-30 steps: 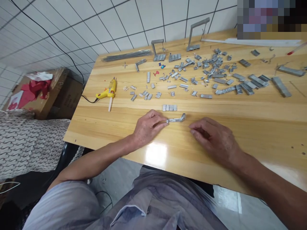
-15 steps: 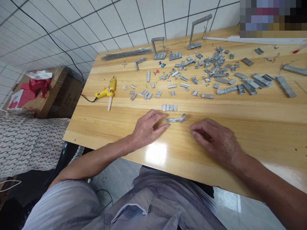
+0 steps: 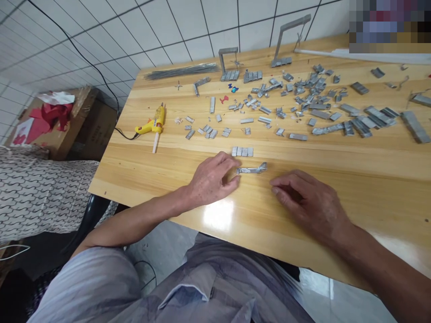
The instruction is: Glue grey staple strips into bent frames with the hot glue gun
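My left hand (image 3: 213,179) rests on the wooden table with thumb and fingers apart. The left end of a bent strip of silvery metal staples (image 3: 252,170) lies in the gap between thumb and fingertips; whether they touch it I cannot tell. This strip has a kinked, upturned right end. To its right, my right hand (image 3: 310,199) lies on its side, loosely curled. Thumb and index fingertips are close together with a small gap, and nothing shows between them. Just beyond the left fingertips is a flat row of short staple blocks (image 3: 242,151).
A yellow glue gun (image 3: 153,123) with its cord lies at left. Loose staple pieces (image 3: 311,87) spread across the back and right. Two hook-shaped stands, one small (image 3: 229,65) and one taller (image 3: 286,40), rise near the tiled wall, by a bundle of wires (image 3: 182,71).
The view has shifted slightly, so the table things appear a little further right. Both hands stay about where they were, and the bent strip still lies between them.
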{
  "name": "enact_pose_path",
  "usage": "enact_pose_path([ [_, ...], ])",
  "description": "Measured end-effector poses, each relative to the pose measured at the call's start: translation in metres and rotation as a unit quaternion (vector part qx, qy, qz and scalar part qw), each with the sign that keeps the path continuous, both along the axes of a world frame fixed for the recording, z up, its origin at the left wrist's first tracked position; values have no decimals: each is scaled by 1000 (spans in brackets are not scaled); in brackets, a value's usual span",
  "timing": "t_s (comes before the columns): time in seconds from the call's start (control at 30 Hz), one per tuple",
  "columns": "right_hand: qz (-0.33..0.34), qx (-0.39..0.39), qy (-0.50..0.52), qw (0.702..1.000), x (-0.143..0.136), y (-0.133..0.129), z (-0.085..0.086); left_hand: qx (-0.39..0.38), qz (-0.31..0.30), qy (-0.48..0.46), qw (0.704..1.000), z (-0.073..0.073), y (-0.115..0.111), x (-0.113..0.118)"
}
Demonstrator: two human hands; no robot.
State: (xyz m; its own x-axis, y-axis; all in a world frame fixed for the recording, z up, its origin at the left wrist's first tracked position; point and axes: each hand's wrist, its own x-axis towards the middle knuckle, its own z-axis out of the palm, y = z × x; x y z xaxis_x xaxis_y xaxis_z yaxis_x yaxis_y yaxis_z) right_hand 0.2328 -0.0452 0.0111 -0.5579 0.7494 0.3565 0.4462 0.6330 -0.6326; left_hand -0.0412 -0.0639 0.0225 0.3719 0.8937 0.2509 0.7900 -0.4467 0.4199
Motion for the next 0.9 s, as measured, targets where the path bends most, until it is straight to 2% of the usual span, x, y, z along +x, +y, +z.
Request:
enact_pose_path([
  [0.23, -4, 74, -47, 996, -2, -10, 1, -7, 10, 30, 999, -2, 1, 1],
  [0.33, 9, 63, -72, 995, -12, -24, 9, -13, 13, 34, 999, -4, 2, 1],
  [0.47, 17, -37, -97, 994, -32, -37, 23, -32, 17, 45, 998, -5, 2, 2],
  [0.63, -23, -191, -107, 975, -56, -32, 32, -61, 40, 61, 995, -1, 2, 6],
  [0.9, -53, -310, -49, 948, -73, -17, 32, -57, 35, 66, 996, -4, 4, 8],
])
